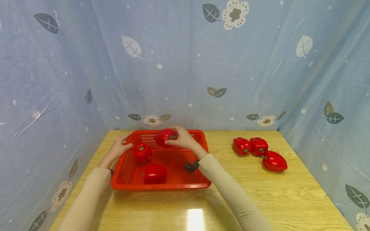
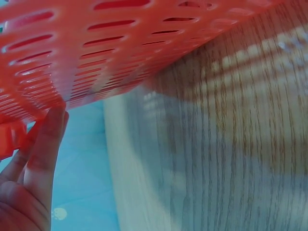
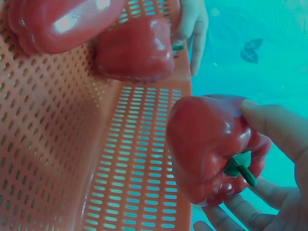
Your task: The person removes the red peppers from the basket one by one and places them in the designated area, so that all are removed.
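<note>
My right hand (image 1: pixel 182 138) holds a red bell pepper (image 1: pixel 164 137) by its stem end, near the far wall of a red plastic basket (image 1: pixel 162 186). In the right wrist view, thumb and fingers lie on opposite sides of this pepper (image 3: pixel 207 144), its green stem turned toward the palm. My left hand (image 1: pixel 118 149) grips the basket's left rim near the far corner, its fingers against the outer wall in the left wrist view. Inside the basket, one red bell pepper (image 1: pixel 143 152) rests at the left and another (image 1: pixel 155 173) near the front.
Right of the basket, three more red bell peppers, one at the left (image 1: pixel 242 146), one in the middle (image 1: pixel 259 146) and one nearer the front (image 1: pixel 274 161), lie grouped on the wooden table (image 1: pixel 231 192). A blue patterned curtain (image 1: pixel 179 64) encloses the table's back and sides.
</note>
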The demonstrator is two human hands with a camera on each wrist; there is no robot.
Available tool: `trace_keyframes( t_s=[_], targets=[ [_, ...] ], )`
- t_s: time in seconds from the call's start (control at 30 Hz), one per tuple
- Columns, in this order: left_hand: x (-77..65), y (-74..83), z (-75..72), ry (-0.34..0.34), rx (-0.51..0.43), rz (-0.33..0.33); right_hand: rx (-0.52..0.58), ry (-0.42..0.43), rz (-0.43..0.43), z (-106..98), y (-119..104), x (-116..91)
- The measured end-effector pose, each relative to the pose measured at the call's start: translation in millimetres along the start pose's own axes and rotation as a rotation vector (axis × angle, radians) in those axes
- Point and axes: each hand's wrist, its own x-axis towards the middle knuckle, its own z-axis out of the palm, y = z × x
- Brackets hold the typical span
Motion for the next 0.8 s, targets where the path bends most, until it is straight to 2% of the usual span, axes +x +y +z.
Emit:
trace_keyframes(
  t_s=[0.03,0.13,0.23,0.4,0.8],
  targets=[
    [-0.2,0.0,0.2,-0.002,-0.003,0.0,0.002,0.001,-0.001,-1,0,0],
    [5.4,-16.2,1.3,0.003,0.005,0.013,0.009,0.01,0.008,-4,0,-2],
    [7.8,-21.3,2.0,0.007,-0.001,0.027,0.028,0.023,0.004,-7,1,-5],
    [9.0,-22.1,1.7,0.016,0.018,0.031,0.061,0.041,-0.006,-13,3,-9],
    [9.4,-22.4,1.6,0.025,0.029,0.018,0.056,0.072,0.01,-24,6,-17]
  ],
)
